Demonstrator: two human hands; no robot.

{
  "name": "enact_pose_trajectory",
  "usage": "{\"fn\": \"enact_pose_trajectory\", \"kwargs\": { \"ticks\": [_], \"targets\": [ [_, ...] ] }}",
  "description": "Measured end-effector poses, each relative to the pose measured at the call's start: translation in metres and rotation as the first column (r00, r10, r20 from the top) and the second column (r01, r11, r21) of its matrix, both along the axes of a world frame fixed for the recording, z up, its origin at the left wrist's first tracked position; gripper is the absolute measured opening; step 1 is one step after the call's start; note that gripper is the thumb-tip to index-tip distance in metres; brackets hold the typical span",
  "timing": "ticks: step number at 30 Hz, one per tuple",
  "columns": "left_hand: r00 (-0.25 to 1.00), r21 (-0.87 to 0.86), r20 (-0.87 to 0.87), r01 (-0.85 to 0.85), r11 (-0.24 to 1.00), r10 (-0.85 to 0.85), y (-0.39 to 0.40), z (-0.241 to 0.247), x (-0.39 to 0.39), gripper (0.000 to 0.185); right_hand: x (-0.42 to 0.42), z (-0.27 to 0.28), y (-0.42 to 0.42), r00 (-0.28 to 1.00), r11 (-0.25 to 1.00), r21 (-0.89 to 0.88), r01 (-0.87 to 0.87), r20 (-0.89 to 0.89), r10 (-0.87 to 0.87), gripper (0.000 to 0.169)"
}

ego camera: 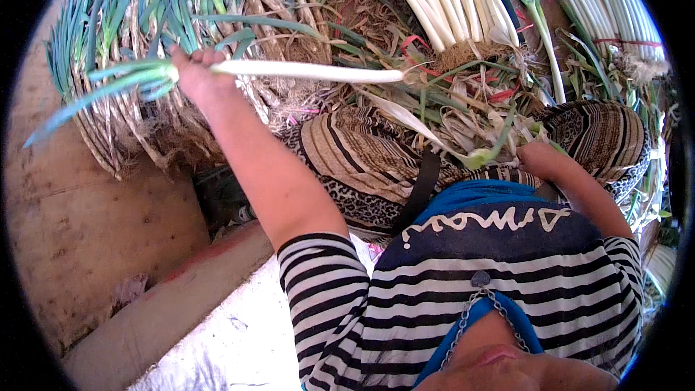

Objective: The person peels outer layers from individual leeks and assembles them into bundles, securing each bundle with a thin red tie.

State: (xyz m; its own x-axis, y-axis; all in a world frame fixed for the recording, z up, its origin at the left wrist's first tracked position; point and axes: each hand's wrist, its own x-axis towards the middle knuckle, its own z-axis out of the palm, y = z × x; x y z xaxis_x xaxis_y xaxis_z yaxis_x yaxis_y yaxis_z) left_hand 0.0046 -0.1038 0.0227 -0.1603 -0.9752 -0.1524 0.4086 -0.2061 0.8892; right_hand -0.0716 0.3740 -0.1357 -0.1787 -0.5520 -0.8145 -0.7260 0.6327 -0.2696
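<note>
My left hand [198, 73] is closed around a green onion [309, 71] near where its white stalk meets the green leaves. The stalk is clean and white, lies nearly level, and points its thin root end to the right. Its leaves hang out to the left. My right hand [535, 157] is low over my lap with curled fingers, beside loose husks; whether it grips any of them is hidden. A stripped outer leaf [415, 122] lies just left of it, across my patterned trousers [358, 157].
Unpeeled green onions [130, 98] with dirty roots are heaped at the upper left, over a wooden board [98, 217]. Clean white onions [461, 5] lie ahead, a tied bundle [613, 16] at the upper right. Peelings [461, 92] and red ties [502, 95] litter the middle.
</note>
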Motion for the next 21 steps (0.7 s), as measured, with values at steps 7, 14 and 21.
{"fn": "enact_pose_trajectory", "kwargs": {
  "ticks": [7, 14, 21],
  "targets": [
    [0.991, -0.08, -0.107, 0.069, 0.994, -0.077, 0.013, 0.0, -0.011, 0.028, 0.0, 0.063, -0.055, 0.977, 0.885, -0.466, -0.004, -0.188, -0.095, 0.053],
    [0.933, 0.1, -0.312, 0.22, 0.97, -0.179, 0.025, -0.003, -0.031, 0.025, 0.011, 0.085, -0.152, 0.421, 0.321, -0.298, 0.899, 0.79, -0.445, 0.07],
    [0.976, 0.045, -0.217, 0.036, 0.998, -0.026, 0.01, -0.014, -0.015, 0.018, 0.0, 0.063, -0.155, 0.579, 0.472, -0.401, 0.786, 0.746, -0.33, 0.021]
  ]
}}
